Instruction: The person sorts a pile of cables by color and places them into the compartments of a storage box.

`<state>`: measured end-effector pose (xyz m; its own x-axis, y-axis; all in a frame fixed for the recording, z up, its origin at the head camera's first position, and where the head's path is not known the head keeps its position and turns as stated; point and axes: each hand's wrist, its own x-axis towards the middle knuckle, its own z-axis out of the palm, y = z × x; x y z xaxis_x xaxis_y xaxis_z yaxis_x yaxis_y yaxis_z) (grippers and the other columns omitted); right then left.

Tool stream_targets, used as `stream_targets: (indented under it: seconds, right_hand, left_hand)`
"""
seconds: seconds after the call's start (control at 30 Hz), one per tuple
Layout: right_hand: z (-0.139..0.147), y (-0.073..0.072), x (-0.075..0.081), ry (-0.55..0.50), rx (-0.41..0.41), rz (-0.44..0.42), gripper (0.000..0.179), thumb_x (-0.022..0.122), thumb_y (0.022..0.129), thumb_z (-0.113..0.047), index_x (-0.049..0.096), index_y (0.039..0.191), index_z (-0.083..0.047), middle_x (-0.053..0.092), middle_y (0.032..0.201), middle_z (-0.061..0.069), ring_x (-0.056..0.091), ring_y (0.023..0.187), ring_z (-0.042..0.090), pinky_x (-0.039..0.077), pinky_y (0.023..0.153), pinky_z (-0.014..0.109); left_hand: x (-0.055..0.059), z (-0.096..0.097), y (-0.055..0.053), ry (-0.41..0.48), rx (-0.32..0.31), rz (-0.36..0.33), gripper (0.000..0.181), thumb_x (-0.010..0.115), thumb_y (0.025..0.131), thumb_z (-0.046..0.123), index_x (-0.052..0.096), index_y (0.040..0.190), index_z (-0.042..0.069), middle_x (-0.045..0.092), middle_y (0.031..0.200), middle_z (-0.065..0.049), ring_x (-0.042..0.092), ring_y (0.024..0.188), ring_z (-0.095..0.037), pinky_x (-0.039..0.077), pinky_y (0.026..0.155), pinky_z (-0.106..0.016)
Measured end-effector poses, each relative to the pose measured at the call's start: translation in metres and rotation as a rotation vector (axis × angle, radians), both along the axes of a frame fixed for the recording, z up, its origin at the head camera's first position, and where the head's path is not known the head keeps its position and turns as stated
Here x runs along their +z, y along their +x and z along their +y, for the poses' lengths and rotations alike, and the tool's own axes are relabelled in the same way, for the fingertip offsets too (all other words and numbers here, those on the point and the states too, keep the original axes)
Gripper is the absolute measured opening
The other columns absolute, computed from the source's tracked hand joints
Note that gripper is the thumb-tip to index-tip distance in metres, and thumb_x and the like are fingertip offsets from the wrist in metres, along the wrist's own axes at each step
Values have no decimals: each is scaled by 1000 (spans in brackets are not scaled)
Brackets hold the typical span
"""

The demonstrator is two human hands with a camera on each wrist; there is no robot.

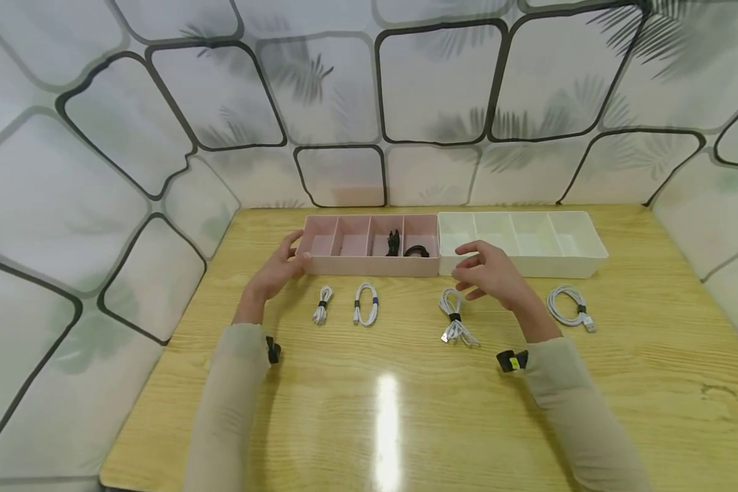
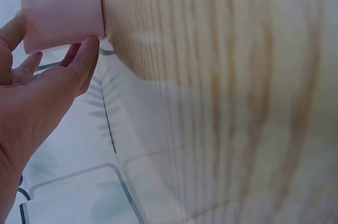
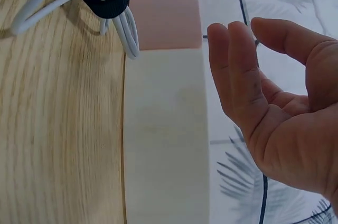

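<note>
while the left hand (image 1: 275,272) grips the pink box (image 1: 369,267), the right hand (image 1: 490,277), thumb and fingers apart, hovers beside a cable (image 1: 455,317).

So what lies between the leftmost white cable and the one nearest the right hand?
A looped white cable with a blue tie, otherwise bare tabletop, in the head view.

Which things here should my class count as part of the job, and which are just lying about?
Likely the job:
pink box, touched by the left hand
white box, near the right hand
white cables
black cables

Apparently just there:
table
patterned backdrop
wrist cameras
</note>
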<state>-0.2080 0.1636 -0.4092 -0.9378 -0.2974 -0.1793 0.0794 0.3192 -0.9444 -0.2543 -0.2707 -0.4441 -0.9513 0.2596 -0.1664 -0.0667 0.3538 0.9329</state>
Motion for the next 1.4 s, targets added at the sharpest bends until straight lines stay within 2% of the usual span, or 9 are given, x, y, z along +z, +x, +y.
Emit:
stream_targets:
  seconds: [0.23, 0.43, 0.57, 0.77, 1.0, 1.1, 1.33, 1.4]
  right_hand:
    - [10, 11, -1, 13, 0, -9, 58, 66, 96, -15, 38, 143, 4, 58, 118, 27, 69, 90, 40, 59, 69, 43]
    - [11, 14, -4, 65, 19, -5, 62, 68, 94, -17, 37, 144, 3, 57, 116, 27, 69, 87, 37, 59, 67, 42]
    - [6, 13, -7, 130, 30, 18, 61, 69, 93, -17, 40, 142, 2, 58, 111, 25, 69, 84, 36, 59, 65, 43]
    - [0, 16, -13, 270, 92, 37, 61, 70, 91, -18, 41, 140, 5, 60, 104, 22, 66, 79, 32, 57, 66, 40]
    - [7, 19, -19, 309, 130, 13, 64, 72, 90, -17, 39, 141, 5, 57, 108, 23, 63, 79, 30, 56, 68, 40]
    - [9, 18, -22, 319, 151, 13, 67, 73, 89, -17, 38, 142, 5, 58, 104, 20, 61, 75, 27, 55, 65, 39]
    - [2, 17, -28, 337, 214, 1, 69, 75, 87, -13, 37, 142, 5, 59, 88, 14, 51, 58, 18, 47, 56, 33]
    - [-1, 18, -28, 342, 221, -15, 68, 75, 87, -12, 37, 141, 3, 59, 88, 14, 50, 57, 18, 46, 55, 33]
  left_hand:
    - [-2, 0, 1, -14, -2, 8, 68, 47, 106, 17, 6, 160, 14, 23, 155, -31, 33, 139, -44, 30, 111, -56]
    - [0, 0, 0, 19, -19, 9, 68, 45, 106, 16, 4, 160, 14, 20, 155, -32, 30, 139, -46, 29, 111, -58]
    - [6, 1, 3, 30, -7, -6, 69, 44, 107, 16, 1, 161, 14, 19, 155, -33, 30, 138, -47, 28, 111, -59]
    - [20, 9, 10, 55, -13, -18, 69, 44, 106, 10, 1, 160, 7, 18, 154, -38, 28, 138, -51, 25, 111, -63]
    - [4, 10, 2, 10, -15, 5, 67, 43, 107, 19, 3, 161, 12, 19, 155, -36, 32, 137, -47, 31, 108, -59]
    - [3, 12, 1, 22, 3, -3, 68, 46, 107, 19, 5, 161, 15, 20, 156, -33, 31, 138, -45, 31, 110, -57]
    - [21, 16, 11, 33, 1, -34, 68, 44, 106, 12, 2, 160, 9, 17, 155, -35, 29, 137, -48, 28, 110, -61]
    - [18, 15, 10, 18, -1, -31, 68, 44, 107, 14, 2, 160, 11, 17, 156, -34, 29, 138, -47, 28, 110, -60]
